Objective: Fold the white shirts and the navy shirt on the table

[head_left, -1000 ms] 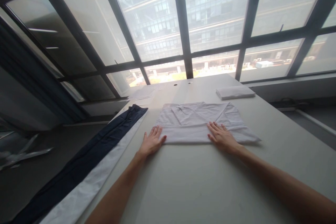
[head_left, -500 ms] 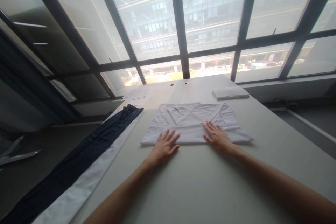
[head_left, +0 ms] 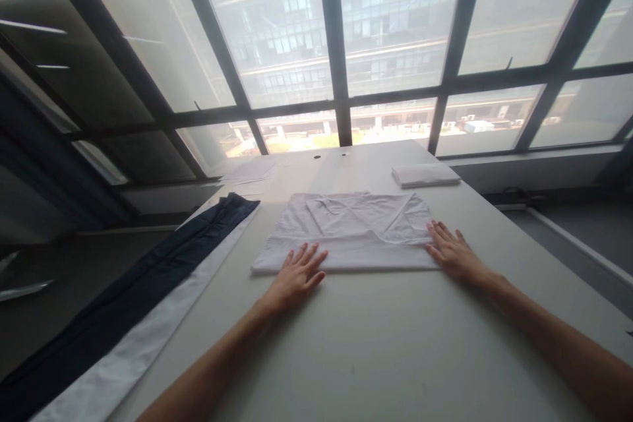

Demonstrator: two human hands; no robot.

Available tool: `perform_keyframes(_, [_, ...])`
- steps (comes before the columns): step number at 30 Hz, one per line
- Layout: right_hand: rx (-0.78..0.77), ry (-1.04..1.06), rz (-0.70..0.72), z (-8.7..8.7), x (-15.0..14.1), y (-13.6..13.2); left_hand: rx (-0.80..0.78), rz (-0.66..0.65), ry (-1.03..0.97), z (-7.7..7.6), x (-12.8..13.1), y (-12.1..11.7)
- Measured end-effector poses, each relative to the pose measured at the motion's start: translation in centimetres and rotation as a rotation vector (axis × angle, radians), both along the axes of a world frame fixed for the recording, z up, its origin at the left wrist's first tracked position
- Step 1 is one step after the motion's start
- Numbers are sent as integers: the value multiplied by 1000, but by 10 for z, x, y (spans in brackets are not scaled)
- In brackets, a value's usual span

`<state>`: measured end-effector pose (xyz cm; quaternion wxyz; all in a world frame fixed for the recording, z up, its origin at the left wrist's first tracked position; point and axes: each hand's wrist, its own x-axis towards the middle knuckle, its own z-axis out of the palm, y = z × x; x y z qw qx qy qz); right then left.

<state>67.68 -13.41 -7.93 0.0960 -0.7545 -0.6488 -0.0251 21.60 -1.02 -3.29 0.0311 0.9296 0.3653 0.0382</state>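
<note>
A folded white garment (head_left: 353,231) lies flat on the pale table (head_left: 395,343), its near edge facing me. My left hand (head_left: 295,275) rests flat on the garment's near left part, fingers spread. At the garment's right edge my right hand (head_left: 453,252) lies flat with fingers apart, partly on the table. Neither hand grips anything.
A second folded white cloth (head_left: 425,175) sits at the far right of the table. Along the left table edge hang a dark navy cloth (head_left: 148,283) and a white strip (head_left: 163,336). Papers (head_left: 250,171) lie at the far left. Large windows stand beyond the table.
My right hand slid right, from the garment's middle to its right edge, and the right flap now lies tucked in. My left hand first moved right onto the garment and now stays there.
</note>
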Motion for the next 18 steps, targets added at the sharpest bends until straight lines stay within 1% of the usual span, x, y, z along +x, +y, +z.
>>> perform_keyframes(1, [10,4,-2,0,-1,0,13,12,-18,2,-2,3])
perform_keyframes(3, [60,5,1,1,-4,0,69,75,-86,5,-9,12])
perform_keyframes(6, [226,1,52,9,-10,-5,169,229,-194,6,-26,31])
perform_keyframes(7, [293,10,74,13,-13,-7,179,268,-195,5,-32,37])
perform_keyframes(9, [402,54,122,22,-23,-11,149,302,-122,1,-43,47])
perform_keyframes(11, [443,115,202,30,-36,-16,88,292,-9,-4,-50,52])
perform_keyframes(13, [422,176,314,37,-50,-19,67,279,49,-6,-52,51])
perform_keyframes(16, [362,257,462,42,-64,-23,137,239,-5,0,-46,42])
perform_keyframes(18, [319,288,537,42,-67,-24,153,139,-50,7,-37,31])
